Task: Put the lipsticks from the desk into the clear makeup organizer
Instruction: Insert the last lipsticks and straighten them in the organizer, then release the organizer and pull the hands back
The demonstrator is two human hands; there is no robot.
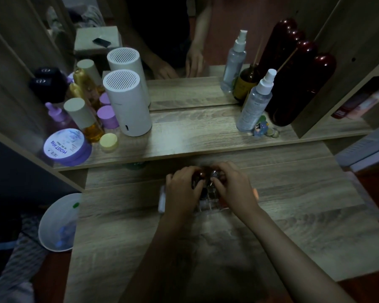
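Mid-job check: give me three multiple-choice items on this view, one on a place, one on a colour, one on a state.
1. Where is the clear makeup organizer?
A. on the upper shelf
B. on the desk under both hands
C. on the floor

2. What colour is the big flat jar at the shelf's left end?
A. purple
B. red
C. green

3. What are the hands doing?
A. resting apart on the desk
B. both closed in over the organizer
C. lifting the white speaker

Answers: 1 B, the left hand and right hand cover it on the desk. 2 A, its lid and wall are purple. 3 B, their fingers meet above it.
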